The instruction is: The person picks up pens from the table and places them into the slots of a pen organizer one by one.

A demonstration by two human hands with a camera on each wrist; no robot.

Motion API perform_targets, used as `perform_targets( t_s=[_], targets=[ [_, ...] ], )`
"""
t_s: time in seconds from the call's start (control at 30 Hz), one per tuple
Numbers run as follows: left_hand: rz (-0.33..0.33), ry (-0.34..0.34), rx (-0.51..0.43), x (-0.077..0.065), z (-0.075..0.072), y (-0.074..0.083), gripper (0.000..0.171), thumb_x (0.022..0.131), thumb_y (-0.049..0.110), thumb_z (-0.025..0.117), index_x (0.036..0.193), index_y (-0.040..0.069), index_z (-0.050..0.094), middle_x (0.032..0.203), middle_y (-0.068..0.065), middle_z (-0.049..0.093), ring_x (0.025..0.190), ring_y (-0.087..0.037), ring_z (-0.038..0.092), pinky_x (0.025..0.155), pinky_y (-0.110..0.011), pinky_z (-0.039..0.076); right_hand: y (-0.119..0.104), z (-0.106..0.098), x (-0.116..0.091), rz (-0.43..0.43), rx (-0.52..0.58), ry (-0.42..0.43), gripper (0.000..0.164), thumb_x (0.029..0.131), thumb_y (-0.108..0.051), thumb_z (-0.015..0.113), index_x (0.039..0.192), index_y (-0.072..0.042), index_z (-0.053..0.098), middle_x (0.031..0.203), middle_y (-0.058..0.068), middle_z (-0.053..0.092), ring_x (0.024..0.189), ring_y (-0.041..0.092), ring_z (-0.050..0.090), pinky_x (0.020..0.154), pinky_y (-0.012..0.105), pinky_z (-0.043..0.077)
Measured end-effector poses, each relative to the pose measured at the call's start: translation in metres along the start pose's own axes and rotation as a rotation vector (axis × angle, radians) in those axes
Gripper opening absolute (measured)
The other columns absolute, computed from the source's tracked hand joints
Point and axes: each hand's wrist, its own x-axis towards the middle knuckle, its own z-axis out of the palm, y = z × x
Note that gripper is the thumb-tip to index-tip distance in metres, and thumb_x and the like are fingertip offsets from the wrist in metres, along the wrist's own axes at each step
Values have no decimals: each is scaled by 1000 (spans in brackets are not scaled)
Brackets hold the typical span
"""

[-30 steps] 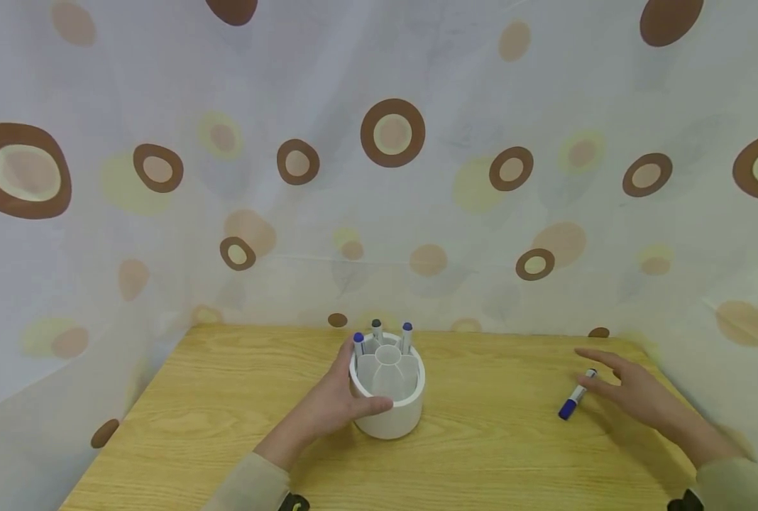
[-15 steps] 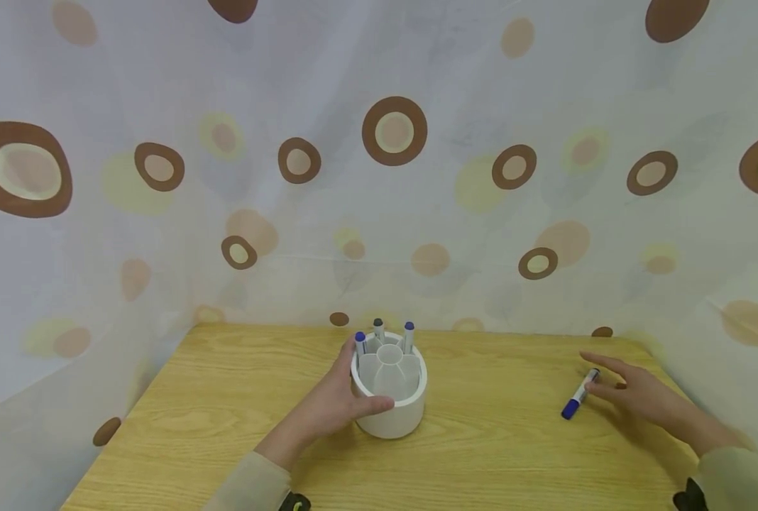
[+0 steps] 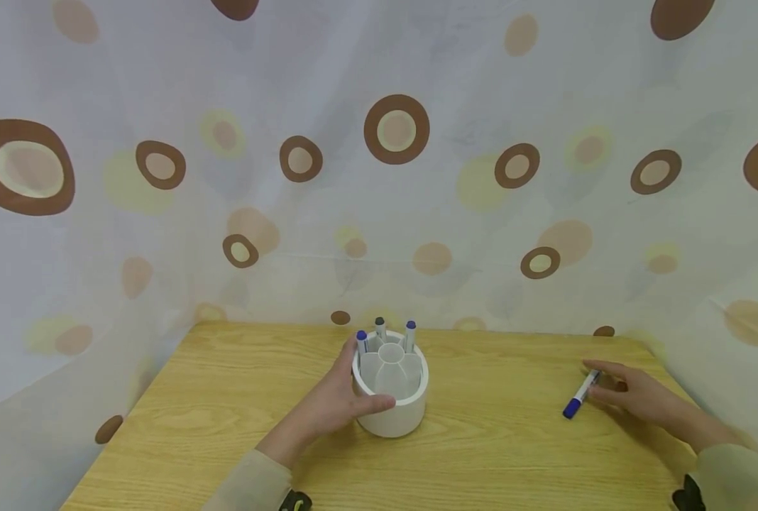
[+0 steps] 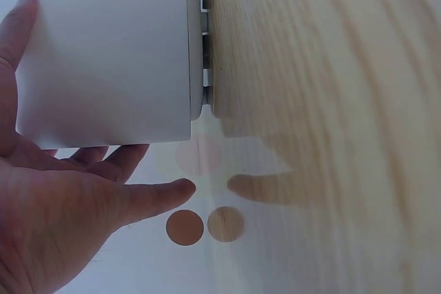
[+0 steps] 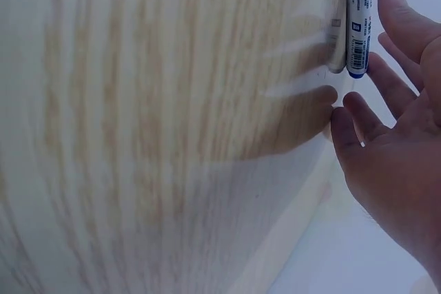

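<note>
A white round pen holder (image 3: 392, 420) with inner compartments stands upright on the table. My left hand (image 3: 328, 401) grips it from the left, thumb on the near side and fingers around the far side. Three capped markers poke up from its rear compartments: a blue one (image 3: 363, 343), a black-topped one (image 3: 380, 327) and another blue one (image 3: 411, 335). At the right, a white marker (image 3: 583, 390) with a blue cap lies on the table. My right hand (image 3: 641, 397) is beside its far end, fingers and thumb spread around it, with a gap at the thumb in the right wrist view.
The wooden table (image 3: 481, 454) has a glossy surface that mirrors things in the wrist views. A pale curtain (image 3: 456, 213) with brown and yellow circles encloses the back and sides.
My right hand has lowered towards the lying marker, its fingers drawing closer around the far end. My left hand keeps its grip on the pen holder. The head view shifts slightly.
</note>
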Motion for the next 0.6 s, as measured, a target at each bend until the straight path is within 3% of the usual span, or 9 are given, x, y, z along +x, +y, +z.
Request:
perform_targets(
  t_s=[0.2, 0.33, 0.4, 0.47, 0.53, 0.6],
  targets=[
    [-1, 1, 2, 0, -1, 0, 135, 87, 42, 97, 177, 12, 1, 174, -19, 35, 158, -42, 39, 130, -64, 25, 1, 1, 2, -23, -29, 30, 64, 112, -23, 69, 159, 13, 45, 159, 46, 40, 140, 71, 40, 104, 69, 53],
    [-2, 0, -5, -1, -1, 1, 134, 87, 42, 97, 177, 13, 1, 174, -19, 35, 158, -42, 38, 130, -64, 24, 1, 3, 1, -16, -49, 52, 63, 110, -21, 71, 156, 14, 48, 158, 44, 44, 142, 68, 41, 103, 43, 58],
    [-7, -1, -10, -1, -1, 1, 134, 88, 42, 96, 177, 13, 0, 175, -18, 34, 158, -41, 38, 130, -64, 24, 1, 4, 1, -9, -53, 57, 62, 109, -19, 72, 155, 15, 48, 157, 45, 44, 141, 68, 41, 101, 40, 57],
    [-12, -3, -18, -2, -1, 2, 134, 88, 41, 96, 177, 14, 0, 175, -17, 34, 158, -40, 37, 130, -65, 24, 0, 4, 2, 2, -64, 65, 61, 109, -19, 73, 154, 16, 49, 156, 45, 45, 140, 68, 43, 102, 45, 58],
    [-13, -5, -23, -3, -1, 3, 133, 88, 41, 96, 177, 15, 0, 174, -16, 35, 158, -40, 38, 130, -66, 24, -1, 4, 2, 3, -71, 74, 60, 109, -17, 73, 152, 18, 50, 154, 47, 45, 138, 69, 45, 103, 59, 56],
    [-13, -7, -25, -3, -1, 4, 133, 89, 40, 96, 177, 15, 0, 174, -17, 35, 158, -41, 38, 130, -66, 23, -1, 4, 3, -2, -85, 93, 58, 108, -16, 74, 149, 19, 52, 151, 47, 48, 136, 68, 47, 103, 66, 54]
  ],
)
